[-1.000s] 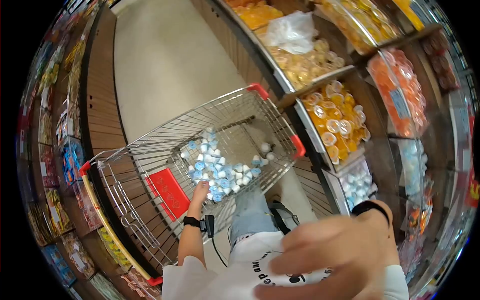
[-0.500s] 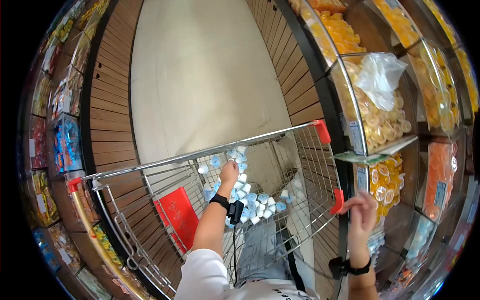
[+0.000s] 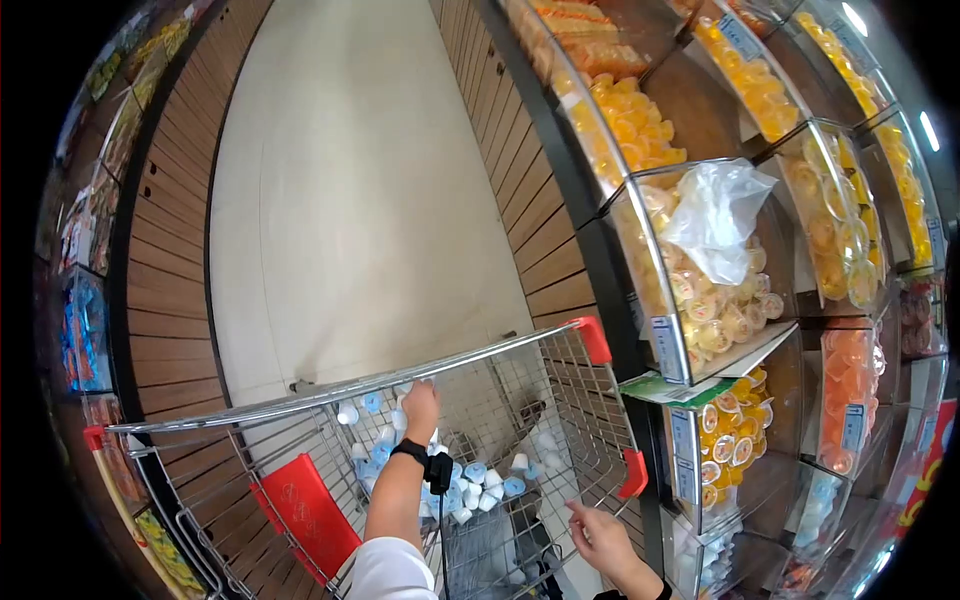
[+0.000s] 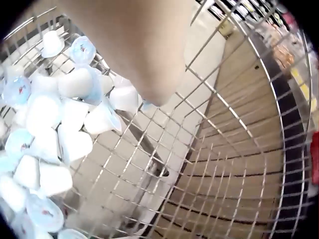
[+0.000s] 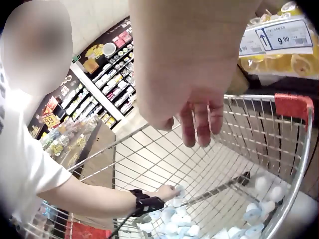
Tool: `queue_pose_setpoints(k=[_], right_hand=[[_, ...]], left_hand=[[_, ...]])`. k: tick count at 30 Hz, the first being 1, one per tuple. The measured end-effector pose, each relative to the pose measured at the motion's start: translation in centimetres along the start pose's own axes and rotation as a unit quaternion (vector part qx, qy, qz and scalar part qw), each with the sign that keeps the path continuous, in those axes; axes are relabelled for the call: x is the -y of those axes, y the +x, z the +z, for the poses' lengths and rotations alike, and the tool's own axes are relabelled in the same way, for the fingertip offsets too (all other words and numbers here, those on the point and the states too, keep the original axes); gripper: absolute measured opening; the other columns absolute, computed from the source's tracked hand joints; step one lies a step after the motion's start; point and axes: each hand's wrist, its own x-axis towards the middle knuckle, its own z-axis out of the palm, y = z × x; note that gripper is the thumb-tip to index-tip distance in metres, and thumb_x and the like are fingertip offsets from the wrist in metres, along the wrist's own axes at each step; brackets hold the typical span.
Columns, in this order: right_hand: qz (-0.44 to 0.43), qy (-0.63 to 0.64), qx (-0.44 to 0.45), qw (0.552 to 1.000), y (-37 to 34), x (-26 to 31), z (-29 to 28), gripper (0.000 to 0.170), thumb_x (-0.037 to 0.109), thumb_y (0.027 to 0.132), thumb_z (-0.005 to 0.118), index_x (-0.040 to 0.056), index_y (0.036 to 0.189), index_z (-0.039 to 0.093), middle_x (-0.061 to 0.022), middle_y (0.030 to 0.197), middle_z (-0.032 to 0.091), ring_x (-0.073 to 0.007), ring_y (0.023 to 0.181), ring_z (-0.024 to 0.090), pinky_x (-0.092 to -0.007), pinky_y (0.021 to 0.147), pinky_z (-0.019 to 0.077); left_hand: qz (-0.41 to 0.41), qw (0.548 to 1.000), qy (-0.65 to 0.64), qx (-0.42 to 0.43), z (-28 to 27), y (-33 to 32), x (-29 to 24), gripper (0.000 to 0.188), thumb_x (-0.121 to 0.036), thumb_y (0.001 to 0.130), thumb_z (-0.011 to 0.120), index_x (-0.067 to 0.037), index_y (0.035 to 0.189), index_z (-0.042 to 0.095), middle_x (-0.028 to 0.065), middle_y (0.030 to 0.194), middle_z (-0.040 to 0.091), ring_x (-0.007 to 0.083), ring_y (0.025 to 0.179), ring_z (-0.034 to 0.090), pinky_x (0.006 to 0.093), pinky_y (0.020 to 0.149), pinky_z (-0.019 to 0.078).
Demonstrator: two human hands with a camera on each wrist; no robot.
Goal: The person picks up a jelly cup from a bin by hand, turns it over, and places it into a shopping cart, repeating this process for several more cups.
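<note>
My left hand (image 3: 421, 408) is inside the shopping cart (image 3: 400, 375), over the pile of small white and light-blue jelly cups (image 3: 487, 483). In the right wrist view the left fingertips pinch a jelly cup (image 5: 179, 191). The left wrist view shows the back part of the hand (image 4: 149, 59), its fingers hidden, beside the heaped cups (image 4: 45, 114). My right hand (image 3: 603, 541) hangs near the cart's right side, holding nothing. Its fingers (image 5: 202, 130) are loosely bent, above the basket in the right wrist view.
Bins of yellow jelly cups (image 3: 735, 435) line the right, with a clear plastic bag (image 3: 718, 220) on one and a green-edged card (image 3: 680, 390) jutting out. A red panel (image 3: 305, 515) sits in the cart. Wood-panelled shelving (image 3: 170, 270) borders the aisle floor (image 3: 350, 200).
The left hand has moved from the near side of the pile toward the cart's far rail. My right hand has come down from beside the bins to the cart's near right side. The view has turned.
</note>
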Motion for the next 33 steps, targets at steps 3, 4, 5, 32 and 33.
queue_pose_setpoints(k=[3,4,5,32,33], right_hand=[[-0.065,-0.052,0.000,0.997,-1.2,-0.5,-0.5,0.030,0.008,0.066,0.050,0.0067,0.096,0.046,-0.0078,0.065,0.050,-0.0232,0.059,0.050,-0.0317,0.053,0.0403],[-0.085,-0.065,-0.001,0.994,-1.8,-0.7,-0.7,0.029,0.008,0.067,0.050,0.0070,0.095,0.046,-0.0075,0.065,0.050,-0.0231,0.060,0.050,-0.0316,0.054,0.0402],[-0.082,-0.085,0.015,0.993,-2.5,-0.9,-1.0,0.028,0.009,0.067,0.050,0.0067,0.094,0.047,-0.0083,0.066,0.050,-0.0243,0.060,0.050,-0.0324,0.053,0.0402],[-0.154,0.486,-0.288,0.811,-40.4,-2.2,-21.0,0.028,0.024,0.079,0.042,0.0065,0.057,0.038,0.0063,0.050,0.033,-0.0008,0.044,0.027,-0.0172,0.038,0.0203],[-0.162,0.501,-0.296,0.797,-41.0,-2.6,-20.8,0.028,0.024,0.079,0.042,0.0068,0.058,0.038,0.0067,0.050,0.032,-0.0009,0.043,0.026,-0.0174,0.037,0.0198]], left_hand=[[-0.035,0.992,-0.115,0.028,-2.7,-1.9,-2.9,0.017,-0.021,0.065,0.050,-0.004,0.061,0.050,0.0136,0.061,0.052,0.0303,0.060,0.051,0.0383,0.052,0.0397],[-0.032,0.984,-0.166,0.057,-3.7,-2.9,-3.8,0.018,-0.022,0.065,0.050,-0.004,0.061,0.048,0.0150,0.062,0.052,0.0316,0.059,0.050,0.0384,0.051,0.0391],[-0.028,0.974,-0.209,0.086,-4.5,-4.2,-4.8,0.020,-0.022,0.066,0.051,-0.003,0.061,0.048,0.0130,0.059,0.052,0.0285,0.056,0.050,0.0365,0.049,0.0384],[0.273,0.632,-0.493,0.532,-37.7,-45.9,-45.5,0.021,-0.016,0.075,0.049,-0.010,0.059,0.036,-0.0064,0.054,0.030,0.0008,0.044,0.024,0.0154,0.038,0.0167],[0.273,0.631,-0.494,0.532,-37.5,-46.7,-46.0,0.022,-0.016,0.075,0.049,-0.010,0.059,0.035,-0.0063,0.054,0.030,0.0008,0.044,0.024,0.0155,0.038,0.0163]])
